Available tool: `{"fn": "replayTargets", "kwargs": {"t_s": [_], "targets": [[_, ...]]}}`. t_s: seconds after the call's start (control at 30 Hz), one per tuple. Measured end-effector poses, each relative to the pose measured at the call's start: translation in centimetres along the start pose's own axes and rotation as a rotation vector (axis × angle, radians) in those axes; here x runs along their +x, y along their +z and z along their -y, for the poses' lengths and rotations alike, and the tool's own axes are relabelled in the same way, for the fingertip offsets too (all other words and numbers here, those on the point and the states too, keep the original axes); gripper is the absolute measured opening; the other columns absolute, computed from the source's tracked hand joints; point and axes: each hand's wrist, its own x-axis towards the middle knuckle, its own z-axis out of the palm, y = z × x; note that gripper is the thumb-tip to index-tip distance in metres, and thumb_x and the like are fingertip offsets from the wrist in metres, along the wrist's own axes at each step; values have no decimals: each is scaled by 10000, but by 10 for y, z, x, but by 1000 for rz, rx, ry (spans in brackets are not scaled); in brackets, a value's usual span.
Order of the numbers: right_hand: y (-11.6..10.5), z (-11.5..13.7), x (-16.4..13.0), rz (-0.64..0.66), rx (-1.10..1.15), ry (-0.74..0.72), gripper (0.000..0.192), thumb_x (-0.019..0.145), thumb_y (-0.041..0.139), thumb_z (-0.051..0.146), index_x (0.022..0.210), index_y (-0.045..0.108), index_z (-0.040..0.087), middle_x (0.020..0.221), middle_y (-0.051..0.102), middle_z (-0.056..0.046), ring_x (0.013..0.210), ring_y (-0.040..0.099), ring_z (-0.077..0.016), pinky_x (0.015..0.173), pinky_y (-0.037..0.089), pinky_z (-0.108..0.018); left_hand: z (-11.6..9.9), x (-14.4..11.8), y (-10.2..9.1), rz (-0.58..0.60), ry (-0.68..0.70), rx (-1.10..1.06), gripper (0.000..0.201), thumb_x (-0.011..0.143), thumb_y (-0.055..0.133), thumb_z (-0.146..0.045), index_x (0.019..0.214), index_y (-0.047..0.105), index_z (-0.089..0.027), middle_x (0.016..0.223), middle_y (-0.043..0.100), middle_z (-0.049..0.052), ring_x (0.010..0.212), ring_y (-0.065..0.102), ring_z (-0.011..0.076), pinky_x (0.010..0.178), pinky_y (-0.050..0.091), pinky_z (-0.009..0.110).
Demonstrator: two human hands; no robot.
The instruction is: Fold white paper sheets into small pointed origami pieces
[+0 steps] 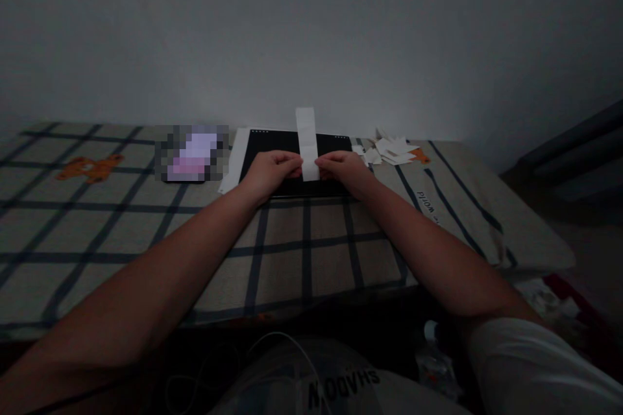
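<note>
A narrow white paper strip (306, 133) stands upright between my two hands, its lower end bent toward me. My left hand (273, 172) pinches the strip's left edge between thumb and fingers. On the opposite edge, my right hand (348, 168) pinches it in the same way. Both hands are just above a flat black board or folder (272, 142), which has small white marks along its far corners. White sheets (236, 159) stick out from under its left side. To the right of the board lies a loose heap of white paper pieces (392, 149).
A phone-like object (195, 152), blurred out, lies left of the board. Everything rests on a checked cloth (219, 227) over a table against a pale wall (311, 32). Below the table edge, a clear plastic bottle (433, 356) and a white cable (277, 335) show in the dark.
</note>
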Motion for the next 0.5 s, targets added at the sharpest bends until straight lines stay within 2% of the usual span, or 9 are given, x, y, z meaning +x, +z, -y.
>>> {"fn": "replayTargets", "kwargs": {"t_s": [0.17,0.33,0.5], "targets": [[0,-3,2,-33,-54,-38,111,781,760,303,779,741,194,713,714,-6,625,616,-114,654,536,-274,0,-1,1,14,22,17,113,780,780,-262,811,761,-156,763,741,31,712,674,125,803,577,287],[-3,-7,4,-50,-74,-79,151,765,779,345,783,744,199,706,711,-4,615,612,-118,653,535,-280,-1,-3,1,12,6,5,156,718,834,-266,814,764,-164,809,760,42,756,693,147,834,581,315],[-1,-3,1,-17,-25,-29,113,785,776,314,791,746,205,718,715,-6,642,630,-118,690,552,-284,-1,-1,0,-34,-15,14,168,693,853,-254,784,747,-160,779,751,48,753,699,158,829,590,333]]}}
